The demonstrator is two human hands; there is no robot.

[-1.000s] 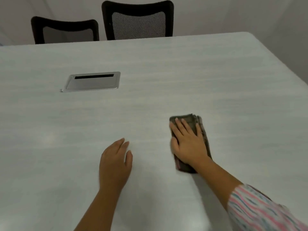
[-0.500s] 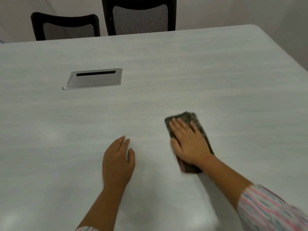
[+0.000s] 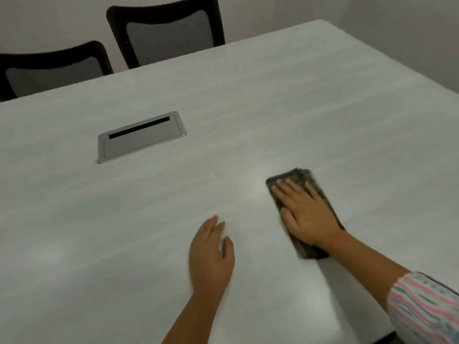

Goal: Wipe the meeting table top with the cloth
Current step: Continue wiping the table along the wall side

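one cloth (image 3: pixel 301 177) under right hand (image 3: pixel 306 214), two chairs (image 3: pixel 169 33)

Dim, soft, even light; slightly soft throughout.
Pale glare on table top (image 3: pixel 273 95) just left of cloth (image 3: pixel 298 175) and nearer camera than cloth; motion smear on cloth edges, right hand (image 3: pixel 305 214), left hand (image 3: pixel 211 259).

No text, label or number is readable.
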